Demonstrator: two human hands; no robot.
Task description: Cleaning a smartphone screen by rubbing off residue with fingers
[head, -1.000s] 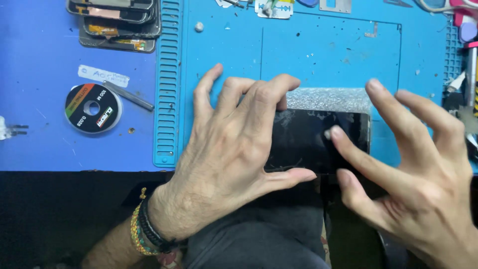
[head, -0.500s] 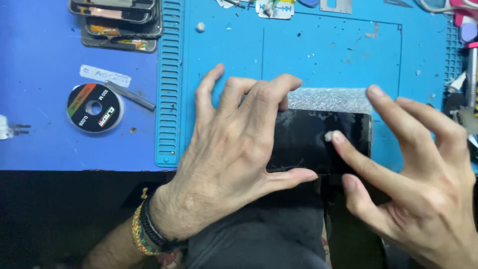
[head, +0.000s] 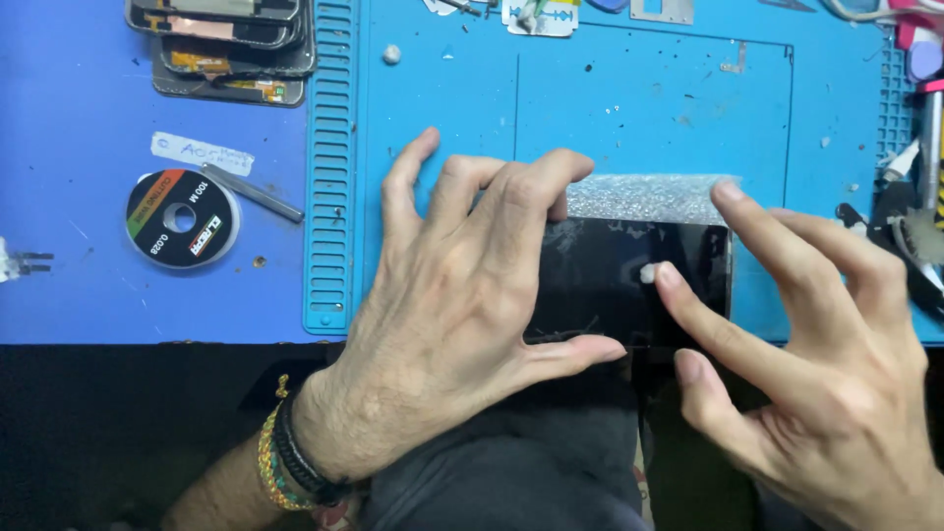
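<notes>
The left hand (head: 462, 305) lay spread flat over the left part of a black phone screen (head: 639, 285), its fingers (head: 536, 182) splayed and pressing down rather than closed around anything; the thumb ran along the screen's near edge. The right hand (head: 826, 364) came in from the right with its fingers released and spread. Its forefinger tip touched the dark glass near the middle, next to a small whitish speck (head: 647, 274), and another fingertip rested at the screen's far right corner. Neither hand gripped the screen; both only pressed on it.

The screen lay on a blue work mat (head: 629, 108) at the near edge of the surface, with a strip of bubble wrap (head: 644, 200) showing from under its far side. To the left, on the blue surface (head: 79, 108), sat a round spool of wire (head: 182, 218), a thin metal tool (head: 254, 194) and a white paper label (head: 202, 153). A stack of phone parts (head: 221, 44) lay at the far left corner. The left wrist wore braided wristbands (head: 287, 460).
</notes>
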